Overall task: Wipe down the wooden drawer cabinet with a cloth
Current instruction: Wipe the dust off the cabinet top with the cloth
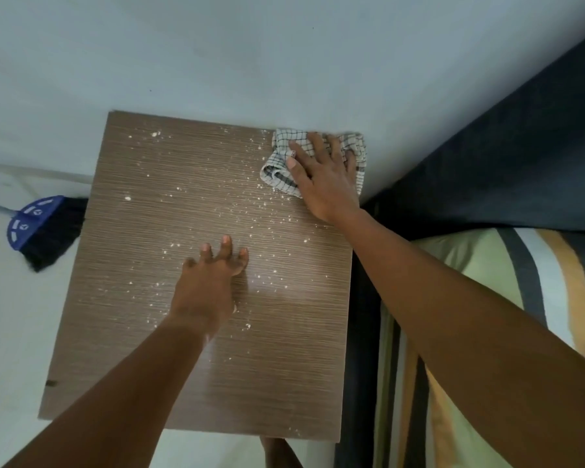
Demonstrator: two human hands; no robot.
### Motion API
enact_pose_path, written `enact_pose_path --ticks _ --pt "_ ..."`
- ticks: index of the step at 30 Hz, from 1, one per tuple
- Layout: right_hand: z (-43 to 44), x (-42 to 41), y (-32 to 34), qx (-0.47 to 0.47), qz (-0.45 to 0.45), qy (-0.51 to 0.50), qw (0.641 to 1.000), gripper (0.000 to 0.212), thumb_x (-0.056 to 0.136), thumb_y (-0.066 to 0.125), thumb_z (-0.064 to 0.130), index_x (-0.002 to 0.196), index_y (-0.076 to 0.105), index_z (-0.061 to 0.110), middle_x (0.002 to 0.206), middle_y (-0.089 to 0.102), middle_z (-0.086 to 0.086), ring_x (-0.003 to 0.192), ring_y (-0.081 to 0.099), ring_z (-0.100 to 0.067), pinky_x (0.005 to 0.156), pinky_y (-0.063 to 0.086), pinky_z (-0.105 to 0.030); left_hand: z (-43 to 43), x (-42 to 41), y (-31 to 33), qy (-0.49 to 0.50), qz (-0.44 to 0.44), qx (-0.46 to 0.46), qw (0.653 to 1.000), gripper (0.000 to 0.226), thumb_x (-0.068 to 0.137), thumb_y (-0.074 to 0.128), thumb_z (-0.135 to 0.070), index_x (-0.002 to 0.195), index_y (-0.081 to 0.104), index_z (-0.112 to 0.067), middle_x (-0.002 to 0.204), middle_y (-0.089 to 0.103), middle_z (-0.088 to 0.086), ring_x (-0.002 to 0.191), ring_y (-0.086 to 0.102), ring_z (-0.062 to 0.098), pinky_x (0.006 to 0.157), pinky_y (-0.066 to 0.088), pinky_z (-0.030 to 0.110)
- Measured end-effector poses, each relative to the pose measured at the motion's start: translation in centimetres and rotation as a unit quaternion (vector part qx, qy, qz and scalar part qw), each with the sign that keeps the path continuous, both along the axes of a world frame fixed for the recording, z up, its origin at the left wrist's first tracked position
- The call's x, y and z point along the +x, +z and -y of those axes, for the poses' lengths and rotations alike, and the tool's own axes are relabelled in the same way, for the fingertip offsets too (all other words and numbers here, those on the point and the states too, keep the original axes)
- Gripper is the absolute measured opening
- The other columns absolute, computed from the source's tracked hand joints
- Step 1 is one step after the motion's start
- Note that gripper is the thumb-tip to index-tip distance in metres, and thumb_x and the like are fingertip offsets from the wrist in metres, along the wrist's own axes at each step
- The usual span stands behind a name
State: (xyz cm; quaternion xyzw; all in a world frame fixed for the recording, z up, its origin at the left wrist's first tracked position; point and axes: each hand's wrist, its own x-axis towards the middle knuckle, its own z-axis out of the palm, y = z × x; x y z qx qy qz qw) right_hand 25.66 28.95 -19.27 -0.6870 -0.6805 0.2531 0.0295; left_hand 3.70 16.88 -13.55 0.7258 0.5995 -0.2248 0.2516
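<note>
I look straight down on the brown wooden top of the drawer cabinet [142,332], which stands against a pale wall. White crumbs and dust [217,204] are scattered over its far and middle part. My right hand [325,177] lies flat on a bunched white cloth with a dark check pattern [277,170] at the far right corner of the top. My left hand [213,275] rests on the middle of the top with its fingers spread, holding nothing.
A broom with a blue head and black bristles [41,228] lies on the floor at the cabinet's left. A dark headboard [520,146] and a bed with striped bedding [520,282] run along the right side. A foot [277,450] shows below the front edge.
</note>
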Motion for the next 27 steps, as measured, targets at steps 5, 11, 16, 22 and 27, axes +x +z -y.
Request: enact_pose_path --ticks 5,11,16,22,27 --pt "1.3 -1.1 -1.0 0.053 0.044 -0.017 0.997 0.055 0.103 0.016 0.061 0.156 0.019 0.046 0.169 0.007 0.007 0.156 -0.008 -0.024 0.124 -0.006 -0.054 0.1 -0.7 -1.0 -0.015 -0.001 0.009 1.0 0.101 0.08 0.082 -0.026 0.158 0.019 -0.036 0.169 0.002 0.0 0.153 0.016 0.036 0.121 0.026 0.05" --pt "9.9 -2.5 -1.1 0.063 0.044 -0.02 0.997 0.053 0.104 0.016 0.058 0.156 0.018 0.048 0.169 0.008 0.009 0.157 -0.006 -0.022 0.125 -0.004 -0.051 -0.1 -1.2 -1.3 -0.074 -0.058 0.029 0.995 0.105 0.076 0.083 -0.041 0.157 0.016 -0.042 0.168 0.01 -0.004 0.15 0.027 0.03 0.117 0.028 0.057" --pt "20.5 -5.2 -0.7 0.046 0.046 -0.021 0.998 0.052 0.104 0.013 0.059 0.156 0.012 0.05 0.169 0.006 0.011 0.156 -0.01 -0.02 0.125 -0.006 -0.051 0.8 -1.6 -0.9 -0.096 -0.049 0.061 0.992 0.099 0.079 0.079 -0.045 0.158 0.02 -0.036 0.167 0.016 0.001 0.148 0.03 0.035 0.117 0.016 0.067" --pt "33.2 -8.5 -0.7 0.042 0.056 -0.037 0.997 0.053 0.104 0.015 0.062 0.155 0.012 0.051 0.169 0.004 0.013 0.156 -0.011 -0.019 0.125 -0.007 -0.051 8.7 -6.1 -0.7 -0.105 0.05 0.18 0.977 0.059 0.094 0.062 -0.041 0.149 0.042 -0.03 0.165 0.023 0.0 0.152 0.022 0.029 0.116 -0.003 0.068" --pt "38.9 -10.6 -0.9 0.044 0.06 -0.043 0.996 0.064 0.096 0.021 0.076 0.155 0.021 0.049 0.168 0.012 0.011 0.157 -0.004 -0.021 0.125 -0.004 -0.053 14.4 -8.6 -1.0 -0.116 0.038 0.132 0.984 0.063 0.094 0.057 -0.053 0.151 0.04 -0.034 0.164 0.027 -0.006 0.152 0.021 0.026 0.117 0.001 0.067"
